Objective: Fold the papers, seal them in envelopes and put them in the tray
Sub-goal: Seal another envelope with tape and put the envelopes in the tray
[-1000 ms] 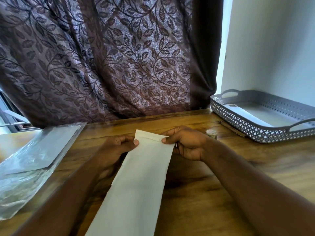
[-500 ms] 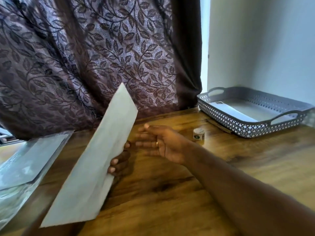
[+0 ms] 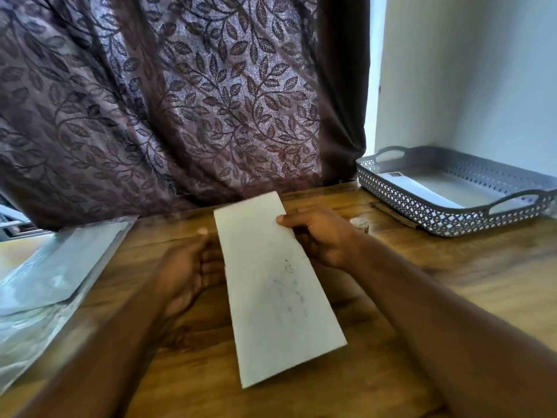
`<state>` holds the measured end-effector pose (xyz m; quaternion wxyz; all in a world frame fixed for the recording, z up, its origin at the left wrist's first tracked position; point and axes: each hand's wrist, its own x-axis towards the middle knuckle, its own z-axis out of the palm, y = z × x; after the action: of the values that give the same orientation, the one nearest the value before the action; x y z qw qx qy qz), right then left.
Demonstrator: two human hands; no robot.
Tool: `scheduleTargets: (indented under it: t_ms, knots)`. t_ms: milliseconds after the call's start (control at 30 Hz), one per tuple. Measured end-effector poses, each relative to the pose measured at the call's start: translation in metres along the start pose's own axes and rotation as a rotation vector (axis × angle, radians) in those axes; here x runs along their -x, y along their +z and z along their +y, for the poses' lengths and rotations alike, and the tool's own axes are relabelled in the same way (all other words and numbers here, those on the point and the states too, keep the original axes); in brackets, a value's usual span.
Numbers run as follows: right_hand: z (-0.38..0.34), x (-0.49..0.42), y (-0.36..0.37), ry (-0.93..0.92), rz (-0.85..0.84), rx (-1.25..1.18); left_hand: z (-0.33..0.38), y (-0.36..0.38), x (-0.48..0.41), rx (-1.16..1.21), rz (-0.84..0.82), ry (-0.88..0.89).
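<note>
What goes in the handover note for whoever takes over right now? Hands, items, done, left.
Right hand: pinches the far right edge of the held envelope, thumb on top.
Left hand: blurred, at that envelope's left edge; its grip cannot be told.
Held envelope: over the wooden table, between the hands. No flap shows, so whether it is sealed cannot be told.
Tray: far right on the table, with one white envelope inside.
Plastic pack: on the table at left.
Left to do: check the seal, then place the held envelope in the tray.
</note>
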<state>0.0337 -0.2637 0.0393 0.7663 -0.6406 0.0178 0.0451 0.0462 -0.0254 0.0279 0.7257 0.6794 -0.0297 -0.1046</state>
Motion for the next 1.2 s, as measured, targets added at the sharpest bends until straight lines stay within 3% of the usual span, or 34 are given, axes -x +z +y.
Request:
scheduleTargets:
  t_ms: [167, 400, 467, 700, 867, 1000, 1200]
  knots:
    - [0.009, 0.0, 0.003, 0.016, 0.127, 0.417, -0.003, -0.01, -0.006, -0.116, 0.007, 0.061]
    - [0.014, -0.002, 0.015, -0.135, 0.21, 0.987, -0.016, -0.011, -0.013, -0.86, 0.186, 0.336]
    - [0.016, -0.003, 0.017, -0.151, 0.225, 1.08, -0.019, -0.009, -0.012, -0.967, 0.209, 0.389]
    - [0.019, -0.003, 0.017, -0.165, 0.249, 1.102, -0.026, -0.005, -0.014, -1.196, 0.221, 0.506]
    - [0.023, -0.008, 0.016, -0.188, 0.286, 1.152, -0.028, -0.005, -0.015, -1.248, 0.227, 0.514]
    - [0.017, -0.005, 0.001, -0.322, 0.249, 1.183, -0.024, -0.008, -0.011, -1.18, 0.266, 0.546]
    - [-0.012, 0.015, -0.075, -0.516, 0.53, 1.092, -0.019, -0.002, -0.006, -1.112, 0.254, 0.606]
